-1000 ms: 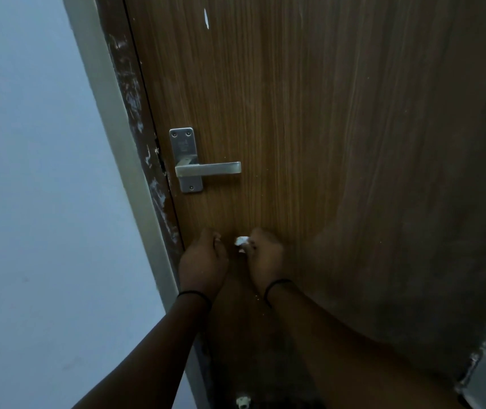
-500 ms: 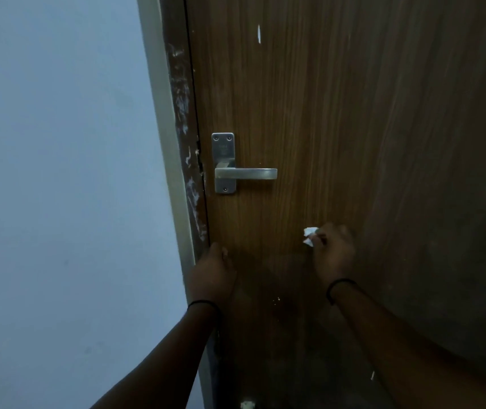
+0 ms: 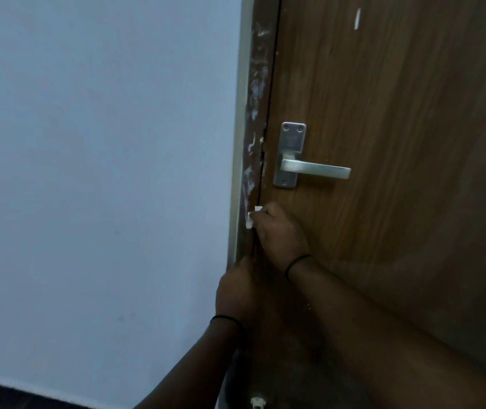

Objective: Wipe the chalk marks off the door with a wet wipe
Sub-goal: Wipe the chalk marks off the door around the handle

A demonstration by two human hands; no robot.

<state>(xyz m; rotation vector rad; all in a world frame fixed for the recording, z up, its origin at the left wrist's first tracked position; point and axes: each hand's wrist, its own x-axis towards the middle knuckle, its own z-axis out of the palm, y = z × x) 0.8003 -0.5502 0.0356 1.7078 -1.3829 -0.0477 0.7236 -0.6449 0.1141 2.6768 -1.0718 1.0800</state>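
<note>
Since the frame half a second ago, we note the right hand (image 3: pixel 280 231) has moved left, from the door (image 3: pixel 398 143) panel to the door's edge below the lever handle (image 3: pixel 314 169). It pinches the white wet wipe (image 3: pixel 252 216) against the chalk-smeared door frame (image 3: pixel 255 84). The left hand (image 3: pixel 235 293) rests lower on the frame; its fingers are hidden. One chalk mark (image 3: pixel 357 18) sits high on the door. The blue wall (image 3: pixel 103 143) fills the left.
</note>
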